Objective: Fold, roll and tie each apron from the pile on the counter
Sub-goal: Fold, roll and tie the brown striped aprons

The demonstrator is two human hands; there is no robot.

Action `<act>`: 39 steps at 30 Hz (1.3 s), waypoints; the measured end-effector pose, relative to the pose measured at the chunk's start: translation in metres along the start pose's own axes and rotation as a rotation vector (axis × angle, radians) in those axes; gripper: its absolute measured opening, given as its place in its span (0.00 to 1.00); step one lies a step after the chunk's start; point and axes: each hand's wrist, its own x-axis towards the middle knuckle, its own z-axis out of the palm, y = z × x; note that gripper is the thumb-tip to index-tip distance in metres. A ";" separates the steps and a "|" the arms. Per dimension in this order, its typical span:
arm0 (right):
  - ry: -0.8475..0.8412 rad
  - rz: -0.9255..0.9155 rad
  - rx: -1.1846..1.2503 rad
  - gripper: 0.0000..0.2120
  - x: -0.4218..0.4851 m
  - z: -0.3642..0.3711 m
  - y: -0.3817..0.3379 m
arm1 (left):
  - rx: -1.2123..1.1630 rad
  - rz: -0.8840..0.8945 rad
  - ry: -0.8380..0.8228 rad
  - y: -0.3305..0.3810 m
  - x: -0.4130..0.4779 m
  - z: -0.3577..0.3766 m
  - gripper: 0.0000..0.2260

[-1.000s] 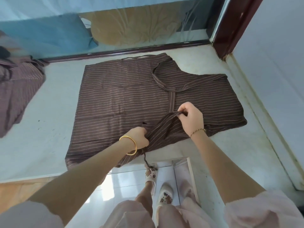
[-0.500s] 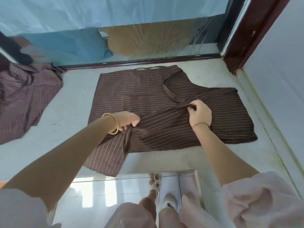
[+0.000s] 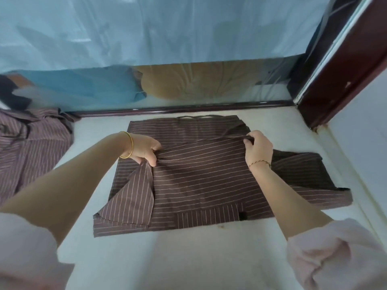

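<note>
A brown striped apron (image 3: 209, 181) lies on the pale counter (image 3: 167, 258), in the middle, close to the window at the far side. Part of it is folded over on top of the rest. The left hand (image 3: 144, 150) grips the folded edge on the left, with its fingers curled round a bunch of cloth. The right hand (image 3: 258, 148) pinches the same edge on the right, fingers and thumb closed on it. The edge is pulled tight between both hands. A pile of striped aprons (image 3: 31, 147) lies at the far left, apart from this one
</note>
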 end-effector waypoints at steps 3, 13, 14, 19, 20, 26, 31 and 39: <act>-0.009 0.016 -0.018 0.10 0.031 0.017 -0.009 | 0.295 -0.104 0.006 0.005 0.026 -0.038 0.14; -0.054 0.091 -0.127 0.10 0.146 0.080 -0.015 | 0.678 -0.221 0.291 -0.018 0.161 -0.135 0.12; -0.081 0.114 -0.163 0.10 0.154 0.089 -0.011 | 0.635 -0.176 0.356 -0.021 0.177 -0.132 0.09; -0.233 0.074 -0.387 0.17 0.158 0.129 0.014 | 0.503 -0.104 0.507 -0.051 0.233 -0.085 0.13; -0.199 0.045 -0.396 0.17 0.155 0.132 0.019 | 0.525 -0.100 0.557 -0.056 0.235 -0.077 0.15; -0.206 0.085 -0.354 0.19 0.104 0.120 0.030 | 0.520 -0.151 0.562 -0.072 0.197 -0.033 0.18; -0.339 0.131 -0.457 0.19 0.039 0.105 0.031 | 0.484 -0.368 0.279 -0.076 0.152 0.005 0.13; -0.400 -0.302 -0.680 0.20 0.037 0.120 -0.001 | 0.404 -0.227 0.354 -0.068 0.143 0.011 0.12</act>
